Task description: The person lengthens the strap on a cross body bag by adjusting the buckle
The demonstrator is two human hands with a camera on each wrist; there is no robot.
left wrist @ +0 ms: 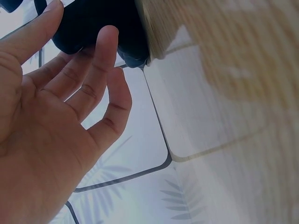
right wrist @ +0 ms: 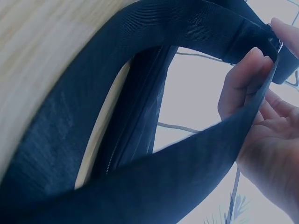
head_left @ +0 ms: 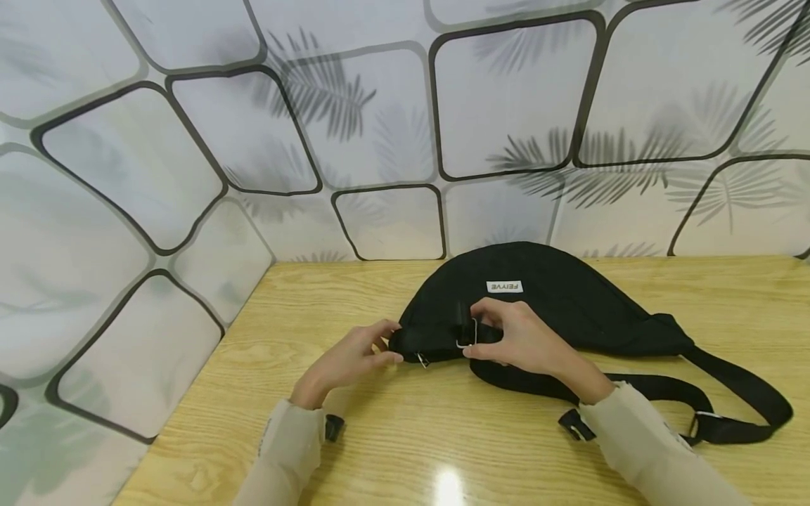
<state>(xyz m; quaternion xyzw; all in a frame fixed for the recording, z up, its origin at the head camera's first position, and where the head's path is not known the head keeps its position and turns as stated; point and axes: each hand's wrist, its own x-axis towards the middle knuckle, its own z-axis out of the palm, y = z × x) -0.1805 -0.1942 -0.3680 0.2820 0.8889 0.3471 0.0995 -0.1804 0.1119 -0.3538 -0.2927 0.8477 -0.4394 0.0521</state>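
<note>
A black waist bag (head_left: pixel 525 309) with a small white label lies on the wooden table. My left hand (head_left: pixel 348 358) is at its left end, thumb and fingers bent about the rounded corner beside a zipper pull (head_left: pixel 422 360). The left wrist view shows that hand (left wrist: pixel 60 112) with its lower fingers loosely curled under the dark fabric. Near the left end my right hand (head_left: pixel 522 337) pinches the black strap (head_left: pixel 525 379) at a metal ring (head_left: pixel 466 344). In the right wrist view the strap (right wrist: pixel 187 177) loops past the right hand (right wrist: pixel 271 126); its far fingertips are partly hidden.
The strap's slack curves right across the table (head_left: pixel 392 450) to a metal slider (head_left: pixel 696 425) and back to the bag's right end. A patterned wall (head_left: pixel 386 225) stands directly behind the bag, with another on the left. Small black clips (head_left: pixel 576 425) sit by both wrists.
</note>
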